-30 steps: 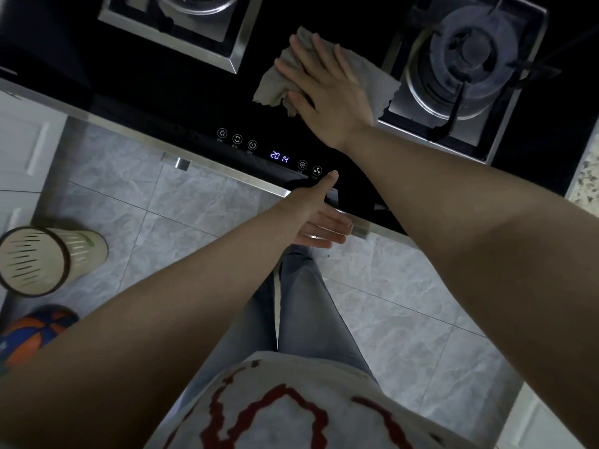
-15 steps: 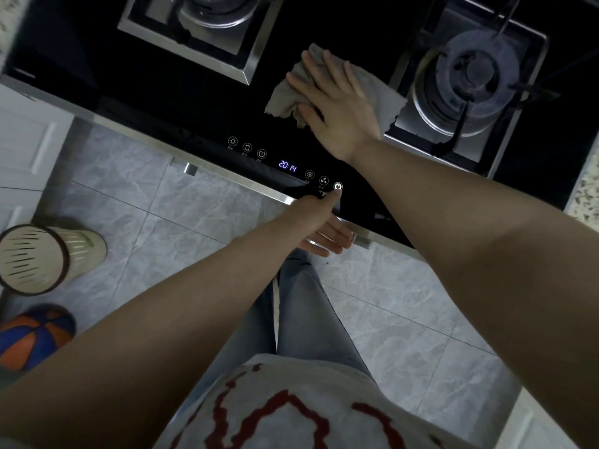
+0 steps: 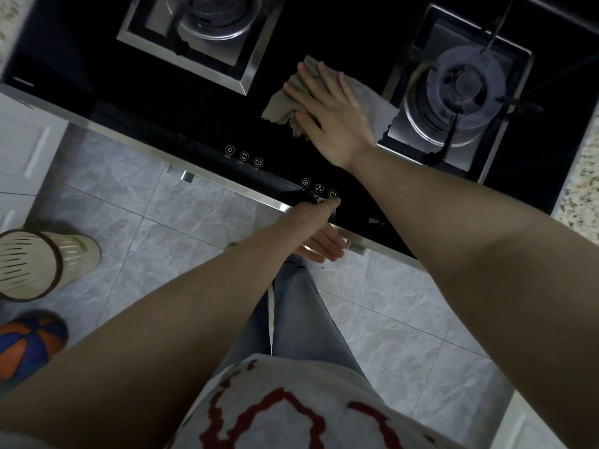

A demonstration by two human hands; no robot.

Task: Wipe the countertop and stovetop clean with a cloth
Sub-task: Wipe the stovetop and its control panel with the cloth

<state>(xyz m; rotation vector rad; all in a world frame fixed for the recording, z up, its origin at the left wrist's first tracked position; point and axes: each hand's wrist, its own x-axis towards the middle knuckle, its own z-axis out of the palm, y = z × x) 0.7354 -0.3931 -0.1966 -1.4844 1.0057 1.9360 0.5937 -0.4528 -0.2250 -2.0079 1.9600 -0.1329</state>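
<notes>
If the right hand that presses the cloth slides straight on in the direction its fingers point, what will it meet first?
The right hand lies flat on the grey cloth, fingers pointing up-left. Bare black glass stovetop comes first; beyond that probably the steel tray corner of the left gas burner, though depth is unclear.

dim, bluish cast | wide-angle bowing at edges | left edge blurred

place: home kitchen | evidence: black glass stovetop [image 3: 201, 102], gas burners [image 3: 460, 89], touch controls [image 3: 243, 156], tiled floor [image 3: 181, 215]
</notes>
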